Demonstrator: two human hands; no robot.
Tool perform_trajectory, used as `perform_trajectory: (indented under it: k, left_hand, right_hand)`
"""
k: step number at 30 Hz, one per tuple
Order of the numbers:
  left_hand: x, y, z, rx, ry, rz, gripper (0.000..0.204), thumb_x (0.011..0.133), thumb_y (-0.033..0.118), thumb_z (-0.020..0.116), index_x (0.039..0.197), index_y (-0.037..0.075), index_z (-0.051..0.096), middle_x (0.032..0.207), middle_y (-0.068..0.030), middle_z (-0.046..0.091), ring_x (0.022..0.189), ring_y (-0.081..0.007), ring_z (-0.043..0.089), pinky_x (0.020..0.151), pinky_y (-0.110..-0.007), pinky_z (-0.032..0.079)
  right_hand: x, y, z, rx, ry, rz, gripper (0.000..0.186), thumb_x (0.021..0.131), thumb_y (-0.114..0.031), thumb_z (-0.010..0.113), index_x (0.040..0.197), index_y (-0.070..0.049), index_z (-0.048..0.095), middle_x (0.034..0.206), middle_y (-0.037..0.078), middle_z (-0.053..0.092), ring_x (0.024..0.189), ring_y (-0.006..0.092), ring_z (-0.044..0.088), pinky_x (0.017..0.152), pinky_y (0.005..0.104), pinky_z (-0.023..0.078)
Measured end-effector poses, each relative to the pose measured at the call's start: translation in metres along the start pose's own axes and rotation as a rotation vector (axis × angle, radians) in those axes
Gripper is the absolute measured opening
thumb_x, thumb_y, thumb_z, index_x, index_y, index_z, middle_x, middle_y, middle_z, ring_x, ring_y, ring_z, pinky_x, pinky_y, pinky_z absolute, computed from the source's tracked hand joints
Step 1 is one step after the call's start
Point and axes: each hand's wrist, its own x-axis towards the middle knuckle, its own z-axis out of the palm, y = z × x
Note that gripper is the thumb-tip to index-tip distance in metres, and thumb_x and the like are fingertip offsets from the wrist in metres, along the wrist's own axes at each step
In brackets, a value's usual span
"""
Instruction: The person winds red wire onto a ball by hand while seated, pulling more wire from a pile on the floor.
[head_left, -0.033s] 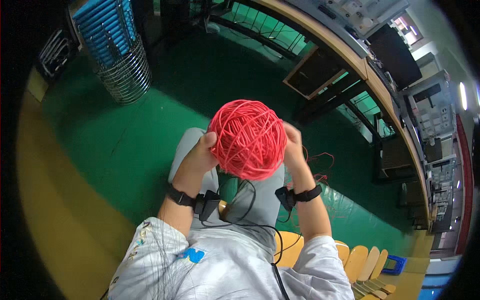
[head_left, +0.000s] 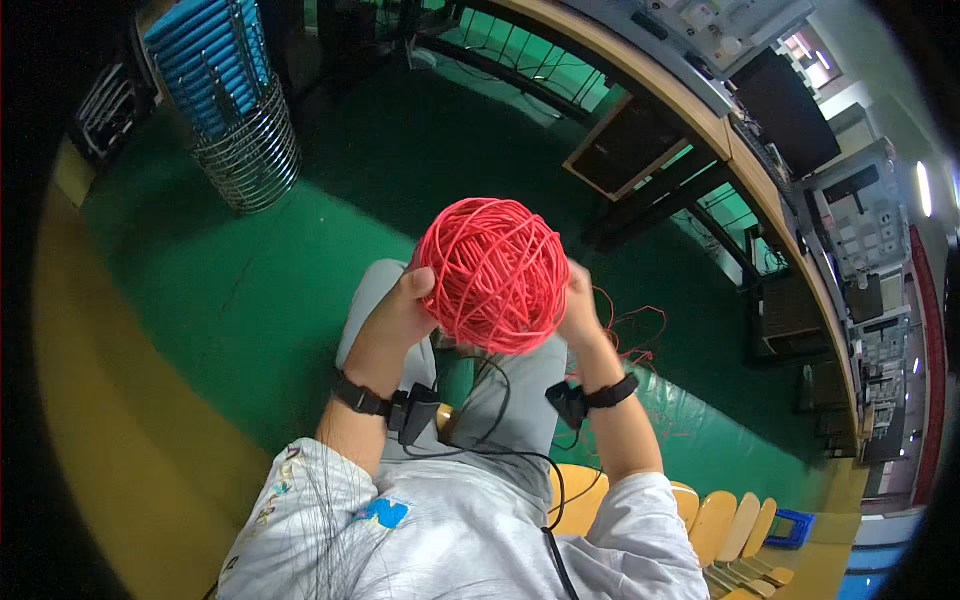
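Observation:
A large red ball of wound cord is held in the air above my lap, between both hands. My left hand grips its left side, thumb on the surface and other fingers hidden behind. My right hand holds the right side, its fingertips partly hidden and slightly blurred. Loose red strands trail down to the right. Black devices are strapped to both wrists, with dark cables running across my grey trousers.
Stacked blue stools with chrome legs stand at upper left on a green floor. A long wooden-edged bench with grey equipment curves along the right, dark frames beneath it. Yellow chairs line the lower right, beside a blue plastic stool.
The red ball and both my hands have shifted very slightly upward and to the left. My grip on the ball looks much the same.

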Motion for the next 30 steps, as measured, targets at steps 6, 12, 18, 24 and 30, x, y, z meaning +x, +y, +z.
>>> perform_trajectory:
  k: [6, 12, 18, 24, 30]
  left_hand:
    - [0.019, -0.011, 0.015, 0.002, 0.203, 0.081, 0.067, 0.084, 0.05, 0.054, 0.13, 0.002, 0.041, 0.123, -0.009, 0.054, 0.112, -0.0206, 0.053, 0.094, -0.036, 0.044]
    - [0.031, -0.037, 0.003, 0.006, 0.257, 0.165, 0.067, 0.081, 0.05, 0.056, 0.13, 0.008, 0.04, 0.124, -0.0091, 0.052, 0.11, -0.0216, 0.053, 0.095, -0.037, 0.042]
    - [0.044, -0.049, 0.004, -0.013, 0.29, 0.299, 0.074, 0.075, 0.045, 0.067, 0.131, 0.008, 0.036, 0.127, -0.0088, 0.047, 0.117, -0.0216, 0.046, 0.098, -0.038, 0.04]
    - [0.051, -0.022, -0.022, 0.406, 0.475, 0.574, 0.089, 0.065, 0.034, 0.078, 0.132, 0.011, 0.024, 0.126, -0.0126, 0.038, 0.118, -0.0242, 0.04, 0.097, -0.039, 0.038]
    - [0.024, -0.033, -0.049, 1.148, 0.439, 0.518, 0.089, 0.059, 0.032, 0.082, 0.129, 0.011, 0.031, 0.12, -0.0128, 0.04, 0.113, -0.0262, 0.043, 0.097, -0.039, 0.038]
  right_hand:
    - [-0.036, 0.036, 0.041, -0.051, 0.049, 0.111, 0.014, 0.092, -0.013, 0.046, 0.088, -0.005, 0.056, 0.069, -0.003, 0.053, 0.056, 0.0063, 0.045, 0.049, 0.0227, 0.036]
    - [-0.051, 0.03, 0.058, -0.598, -0.144, -0.029, 0.015, 0.091, -0.013, 0.047, 0.102, -0.003, 0.045, 0.061, 0.003, 0.05, 0.052, 0.0124, 0.045, 0.048, 0.0277, 0.038]
    - [-0.056, 0.014, 0.046, -0.412, -0.457, 0.385, 0.039, 0.09, -0.022, 0.054, 0.119, -0.001, 0.037, 0.069, 0.007, 0.061, 0.055, 0.0145, 0.06, 0.049, 0.0277, 0.049]
    - [-0.073, -0.019, 0.016, -0.351, -0.912, 0.618, 0.029, 0.095, -0.024, 0.047, 0.116, -0.005, 0.042, 0.066, 0.0, 0.048, 0.056, 0.0061, 0.046, 0.049, 0.0213, 0.039]
    - [-0.066, -0.092, 0.005, -1.093, -0.447, -0.126, 0.017, 0.087, -0.019, 0.057, 0.081, -0.002, 0.058, 0.059, 0.016, 0.05, 0.049, 0.0244, 0.048, 0.048, 0.0342, 0.038]
